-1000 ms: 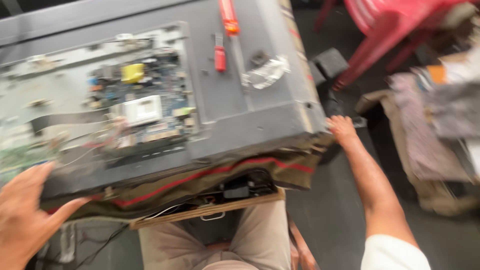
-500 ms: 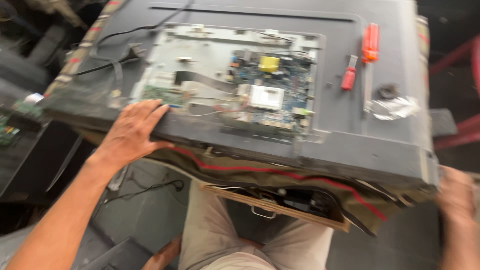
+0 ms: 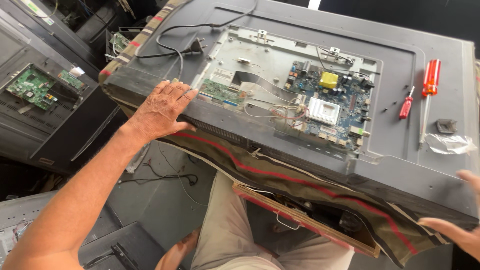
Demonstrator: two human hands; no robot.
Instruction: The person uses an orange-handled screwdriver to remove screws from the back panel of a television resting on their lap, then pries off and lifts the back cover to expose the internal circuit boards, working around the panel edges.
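While two hands [image 3: 162, 107] [image 3: 462, 227] grip one television [image 3: 400, 165], two screwdrivers [image 3: 427, 87] rest.

Left hand [image 3: 162, 107] flat on opened television back [image 3: 410, 65], right hand [image 3: 457, 227] at its corner, red screwdrivers [image 3: 429, 82] nearby

Bright, even daylight, sharp focus (dark, shadowed corners), slight wide-angle edge distortion.

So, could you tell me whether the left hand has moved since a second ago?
Yes. The left hand went from off the television's near corner onto its near edge, beside the green board.
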